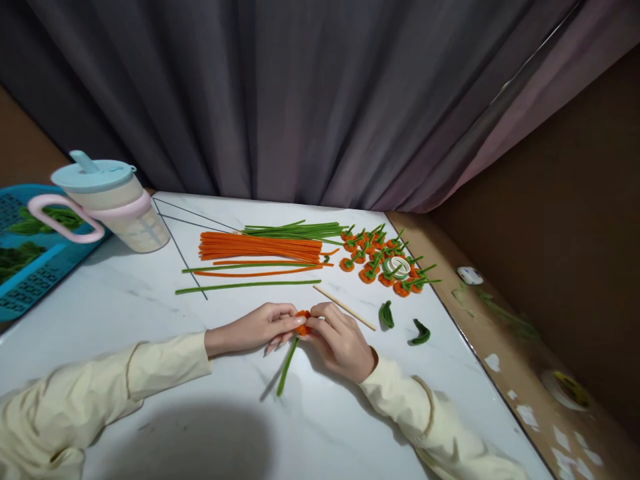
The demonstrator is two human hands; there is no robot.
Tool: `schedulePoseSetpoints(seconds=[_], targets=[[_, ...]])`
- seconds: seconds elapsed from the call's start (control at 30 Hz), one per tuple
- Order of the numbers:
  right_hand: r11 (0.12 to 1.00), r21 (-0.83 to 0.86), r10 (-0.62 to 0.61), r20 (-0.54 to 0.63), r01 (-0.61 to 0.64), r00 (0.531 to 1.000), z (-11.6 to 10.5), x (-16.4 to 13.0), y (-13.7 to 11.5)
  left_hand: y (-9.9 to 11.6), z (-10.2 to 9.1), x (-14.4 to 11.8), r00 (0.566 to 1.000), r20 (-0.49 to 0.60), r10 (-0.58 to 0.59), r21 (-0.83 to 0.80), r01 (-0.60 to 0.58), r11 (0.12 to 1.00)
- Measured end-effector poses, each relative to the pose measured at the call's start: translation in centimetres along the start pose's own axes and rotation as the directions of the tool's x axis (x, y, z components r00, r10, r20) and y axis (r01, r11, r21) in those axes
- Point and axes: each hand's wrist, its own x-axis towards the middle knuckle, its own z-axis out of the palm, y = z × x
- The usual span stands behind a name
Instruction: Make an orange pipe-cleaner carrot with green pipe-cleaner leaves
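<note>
Orange pipe-cleaner flower (302, 323) between both hands' fingers (290, 321)

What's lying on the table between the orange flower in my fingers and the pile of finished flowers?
A wooden stick lies slantwise between the orange flower, held by both the left hand and right hand, and the finished flowers. Otherwise only bare table.

Between the two hands sits one orange pipe-cleaner flower (302, 322); just right of them lie one wooden stick (345, 308) and two curled green pieces (386, 314); beyond stand one tape roll (397, 267) and one lidded cup (113, 200).
</note>
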Motion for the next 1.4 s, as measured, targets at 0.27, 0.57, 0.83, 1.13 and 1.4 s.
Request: schedulePoseSetpoints(seconds=[0.27, 0.57, 0.83, 1.13, 1.4], targets=[[0.991, 0.109, 0.081, 0.004, -0.081, 0.997, 0.2, -0.2, -0.1, 0.2, 0.0, -0.4, 0.999, 0.021, 0.033, 0.07, -0.034, 0.997], [0.997, 0.033, 0.071, 0.033, -0.072, 0.997, 0.1, -0.1, 0.0, -0.1, 0.6, -0.3, 0.989, -0.129, 0.073, 0.127, -0.057, 0.99], [0.994, -0.07, 0.08, 0.009, -0.079, 0.997, 0.3, -0.1, -0.4, 0.2, 0.5, -0.2, 0.99, -0.137, 0.043, 0.115, -0.027, 0.993], [0.985, -0.145, 0.095, -0.016, -0.097, 0.995, 0.6, -0.1, -0.4, -0.1, 0.7, -0.2, 0.983, -0.172, 0.061, 0.11, -0.042, 0.993], [0.935, -0.352, -0.026, 0.018, 0.03, 1.0, 1.1, -0.2, -0.2, -0.4, 0.6, 0.1, 0.977, -0.206, 0.057, 0.101, -0.037, 0.994]])
